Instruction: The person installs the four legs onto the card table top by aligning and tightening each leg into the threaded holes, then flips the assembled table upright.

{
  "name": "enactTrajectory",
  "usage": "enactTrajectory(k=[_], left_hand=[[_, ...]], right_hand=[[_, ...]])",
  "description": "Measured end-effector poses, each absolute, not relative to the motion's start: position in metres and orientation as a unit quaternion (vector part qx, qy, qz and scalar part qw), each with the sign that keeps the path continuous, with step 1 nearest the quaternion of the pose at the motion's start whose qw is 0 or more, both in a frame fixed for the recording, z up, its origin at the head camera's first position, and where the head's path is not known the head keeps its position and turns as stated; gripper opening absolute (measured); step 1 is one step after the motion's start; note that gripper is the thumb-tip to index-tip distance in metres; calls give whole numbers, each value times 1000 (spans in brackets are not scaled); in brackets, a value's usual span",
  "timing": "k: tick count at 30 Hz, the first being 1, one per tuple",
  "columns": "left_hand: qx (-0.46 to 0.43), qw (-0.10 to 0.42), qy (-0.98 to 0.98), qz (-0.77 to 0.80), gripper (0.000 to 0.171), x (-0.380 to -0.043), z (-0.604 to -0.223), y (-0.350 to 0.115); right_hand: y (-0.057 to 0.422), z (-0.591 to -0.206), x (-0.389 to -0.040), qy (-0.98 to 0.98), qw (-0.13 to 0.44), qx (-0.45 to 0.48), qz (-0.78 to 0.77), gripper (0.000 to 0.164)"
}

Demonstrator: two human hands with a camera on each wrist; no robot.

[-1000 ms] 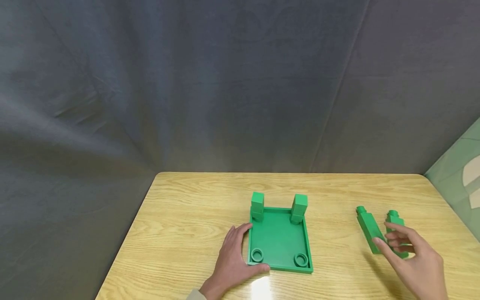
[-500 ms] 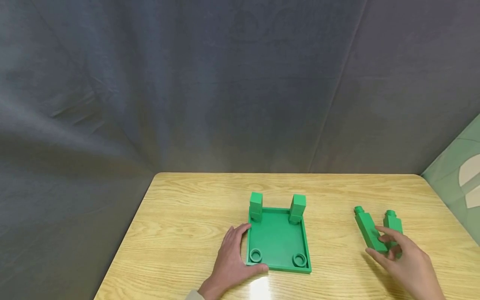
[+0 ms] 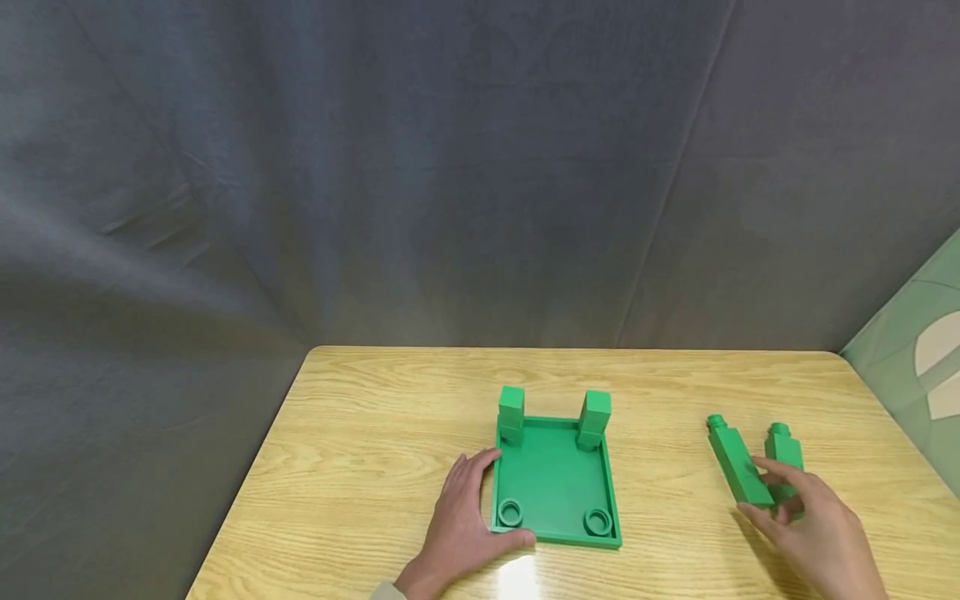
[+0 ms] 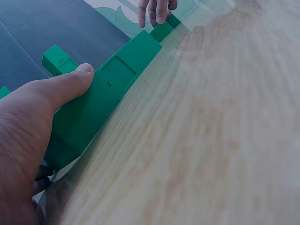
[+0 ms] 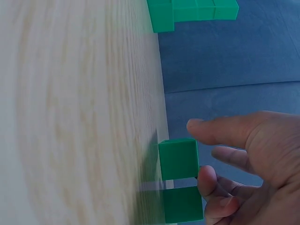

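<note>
A shallow green square tray (image 3: 553, 475) with a raised rim lies on the wooden table. Square green posts (image 3: 512, 408) stand upright at its two far corners, and round threaded sockets (image 3: 511, 512) show at its two near corners. My left hand (image 3: 467, 525) grips the near left corner, thumb along the front wall and fingers at the left side. To the right, two loose green posts with threaded ends pointing away lie on the table. My right hand (image 3: 813, 521) holds the near end of the left loose post (image 3: 738, 467) between thumb and fingers; the right loose post (image 3: 784, 450) is partly behind the fingers.
The wooden table (image 3: 375, 433) has rounded far corners. A dark grey cloth (image 3: 480, 183) hangs behind it and along the left side. At the right edge is a green patterned surface (image 3: 941, 367) with pale shapes.
My right hand has moved left from over the right loose post to the left one, its thumb and fingers now about that post's near end. My left hand stays on the tray.
</note>
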State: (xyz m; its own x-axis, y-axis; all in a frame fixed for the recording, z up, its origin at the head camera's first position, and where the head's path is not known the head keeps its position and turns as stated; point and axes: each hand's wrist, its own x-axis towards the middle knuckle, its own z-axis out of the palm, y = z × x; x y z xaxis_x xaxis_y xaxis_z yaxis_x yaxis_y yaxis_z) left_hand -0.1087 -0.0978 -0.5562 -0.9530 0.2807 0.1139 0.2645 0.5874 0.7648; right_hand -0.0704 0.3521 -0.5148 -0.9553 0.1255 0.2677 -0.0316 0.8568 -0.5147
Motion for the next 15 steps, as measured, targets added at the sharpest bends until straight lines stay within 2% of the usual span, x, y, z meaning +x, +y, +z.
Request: enactTrajectory(k=[7, 12, 15], left_hand=[[155, 12, 889, 430, 117, -109, -557, -98], [157, 11, 889, 431, 117, -109, -557, -98], [155, 11, 888, 432, 117, -109, -557, -98]], right_hand=[[349, -519, -71, -959, 115, -15, 259, 63], [341, -519, -70, -960, 132, -17, 245, 57], [334, -517, -73, -962, 137, -37, 234, 59]])
